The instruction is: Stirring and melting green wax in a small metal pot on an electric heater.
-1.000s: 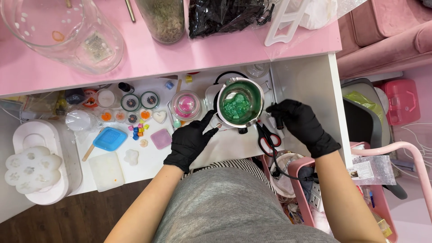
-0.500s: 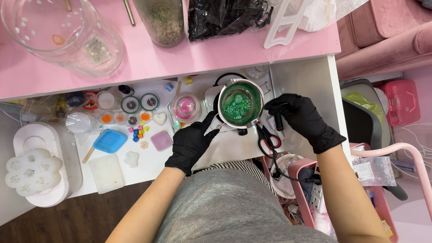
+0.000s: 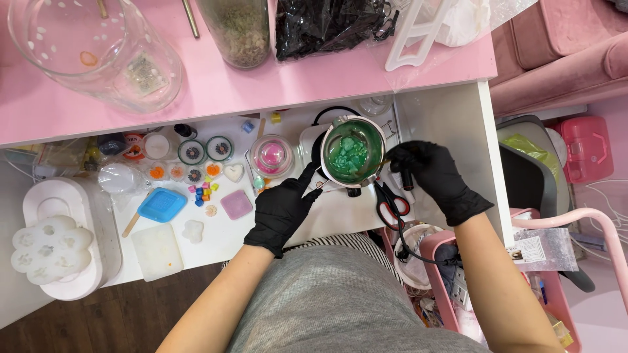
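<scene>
A small metal pot [image 3: 376,171] of green liquid with pale green lumps stands on a black hot plate [image 3: 316,149] on the white table [image 3: 340,209]. My left hand [image 3: 282,208], in a black glove, pinches the pot's thin handle [image 3: 320,185] at its lower left. My right hand [image 3: 437,178], also gloved, sits against the pot's right rim. Its fingers are closed on a thin stick [image 3: 386,161] that points into the pot.
Red-handled scissors [image 3: 392,199] lie just below the pot. A pink-lidded jar [image 3: 271,155], blue square mould [image 3: 160,204], pink block [image 3: 235,204], small coloured cubes and white flower moulds [image 3: 49,248] spread left. A pink shelf [image 3: 261,85] carries glass vessels. A pink cart [image 3: 451,274] stands right.
My right hand has moved left and up to the pot's rim with the stick. My left hand has stayed on the handle. The green lumps have shifted slightly.
</scene>
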